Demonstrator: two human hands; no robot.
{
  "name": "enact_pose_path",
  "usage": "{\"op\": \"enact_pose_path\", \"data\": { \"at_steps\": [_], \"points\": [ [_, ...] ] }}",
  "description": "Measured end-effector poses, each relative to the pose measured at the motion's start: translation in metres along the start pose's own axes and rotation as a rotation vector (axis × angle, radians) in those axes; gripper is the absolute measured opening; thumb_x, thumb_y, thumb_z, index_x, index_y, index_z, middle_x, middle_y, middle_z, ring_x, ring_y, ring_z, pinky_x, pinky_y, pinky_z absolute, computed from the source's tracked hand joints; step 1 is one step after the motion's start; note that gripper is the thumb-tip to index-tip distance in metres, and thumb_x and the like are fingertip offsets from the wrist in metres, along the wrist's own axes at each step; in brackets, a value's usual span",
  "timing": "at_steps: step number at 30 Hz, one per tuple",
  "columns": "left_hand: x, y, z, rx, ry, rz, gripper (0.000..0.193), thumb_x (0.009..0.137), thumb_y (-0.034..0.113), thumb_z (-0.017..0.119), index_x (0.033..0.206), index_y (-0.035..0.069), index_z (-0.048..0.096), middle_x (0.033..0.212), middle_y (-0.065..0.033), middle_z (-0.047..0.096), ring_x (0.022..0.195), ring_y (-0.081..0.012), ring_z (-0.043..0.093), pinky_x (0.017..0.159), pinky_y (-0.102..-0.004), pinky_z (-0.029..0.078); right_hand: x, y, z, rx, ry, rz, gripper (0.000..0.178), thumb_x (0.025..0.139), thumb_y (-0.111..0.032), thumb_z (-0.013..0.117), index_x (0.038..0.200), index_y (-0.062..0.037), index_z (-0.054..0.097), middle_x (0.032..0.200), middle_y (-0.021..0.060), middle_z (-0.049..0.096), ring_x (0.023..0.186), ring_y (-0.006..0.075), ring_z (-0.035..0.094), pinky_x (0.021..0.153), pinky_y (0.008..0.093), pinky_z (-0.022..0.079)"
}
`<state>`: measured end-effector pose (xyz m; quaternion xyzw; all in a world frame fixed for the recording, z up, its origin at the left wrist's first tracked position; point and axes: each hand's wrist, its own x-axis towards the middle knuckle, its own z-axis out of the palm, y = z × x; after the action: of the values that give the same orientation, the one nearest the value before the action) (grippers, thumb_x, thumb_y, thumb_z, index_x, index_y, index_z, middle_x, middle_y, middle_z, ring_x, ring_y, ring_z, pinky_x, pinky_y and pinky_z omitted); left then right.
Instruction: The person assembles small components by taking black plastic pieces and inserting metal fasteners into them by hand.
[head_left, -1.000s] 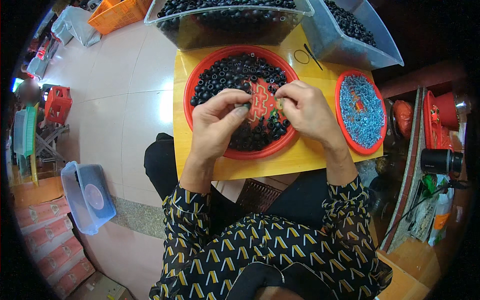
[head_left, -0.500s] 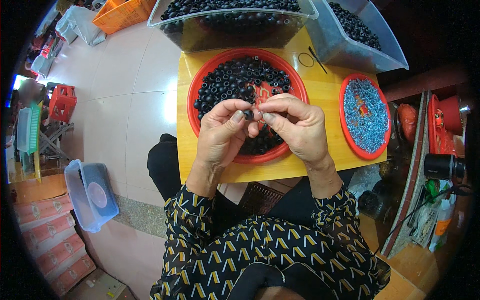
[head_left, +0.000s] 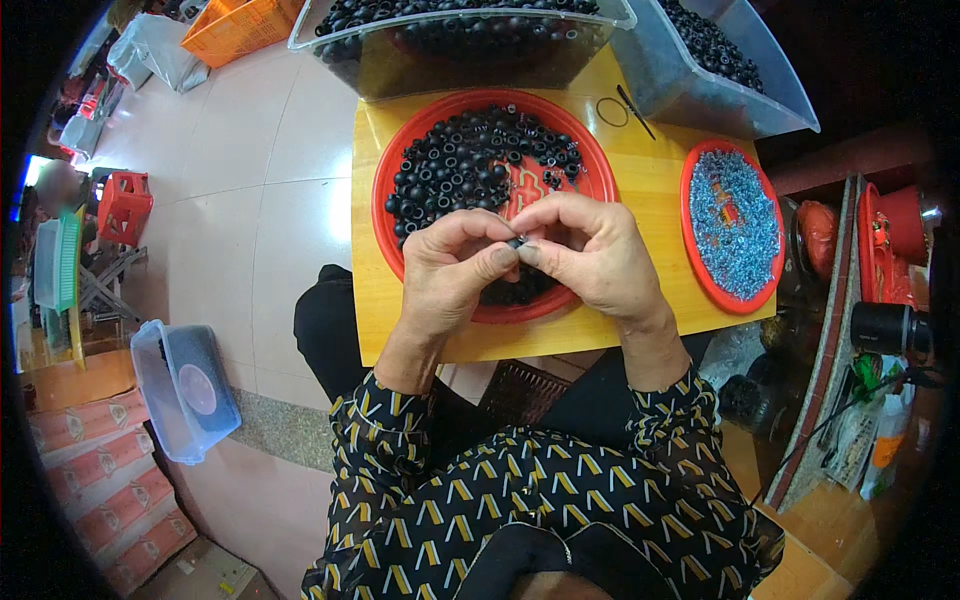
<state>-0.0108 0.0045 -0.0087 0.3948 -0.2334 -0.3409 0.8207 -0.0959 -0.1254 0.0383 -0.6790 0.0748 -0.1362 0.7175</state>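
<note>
Over the near part of a red round tray (head_left: pixel 600 160), both my hands meet fingertip to fingertip. My left hand (head_left: pixel 450 268) is closed in a pinch on a small black ring-shaped part (head_left: pixel 515 243), mostly covered by the fingers. Against its other side presses my right hand (head_left: pixel 598 258), thumb and forefinger closed; whatever tiny thing they pinch is too small to name. Many loose black ring-shaped parts (head_left: pixel 450 160) lie in the tray beneath and beyond my hands. To the right, a second red tray (head_left: pixel 688 220) holds small clear-bluish pieces (head_left: pixel 735 240).
On the yellow table (head_left: pixel 640 190) lie a thin black tool (head_left: pixel 636 112) and a dark loop (head_left: pixel 612 112). Two clear bins, one (head_left: pixel 460 60) behind the tray and one (head_left: pixel 700 95) at far right, hold black parts. A translucent tub (head_left: pixel 185 390) stands on the floor at left.
My hands have drawn together, and the black part now sits mostly hidden between both sets of fingertips. Before, it showed in my left fingers with my right fingertips beside it.
</note>
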Motion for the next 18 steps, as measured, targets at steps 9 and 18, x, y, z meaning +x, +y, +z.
{"op": "enact_pose_path", "data": {
  "at_steps": [9, 18],
  "points": [
    [-0.002, 0.002, 0.002, 0.007, 0.022, -0.114, 0.011, 0.078, 0.002, 0.061, 0.088, -0.003, 0.058, 0.075, -0.0066, 0.060, 0.060, -0.0106, 0.057, 0.055, -0.0195, 0.048, 0.001, 0.003, -0.009, 0.071, -0.109, 0.102, 0.012, 0.075, 0.001, 0.061, 0.087, 0.0008, 0.057, 0.074, 0.0012, 0.055, 0.071, 0.0095, 0.057, 0.060, 0.0219, 0.044],
    [0.002, -0.001, 0.004, -0.073, 0.231, -0.072, 0.012, 0.080, 0.004, 0.060, 0.090, -0.002, 0.057, 0.075, -0.0061, 0.060, 0.059, -0.0099, 0.056, 0.055, -0.0199, 0.047, -0.003, 0.002, 0.004, -0.590, -0.049, -0.384, 0.017, 0.072, 0.007, 0.061, 0.089, 0.0033, 0.061, 0.076, 0.0112, 0.059, 0.069, 0.0163, 0.058, 0.062, 0.0240, 0.046]
  ]
}}
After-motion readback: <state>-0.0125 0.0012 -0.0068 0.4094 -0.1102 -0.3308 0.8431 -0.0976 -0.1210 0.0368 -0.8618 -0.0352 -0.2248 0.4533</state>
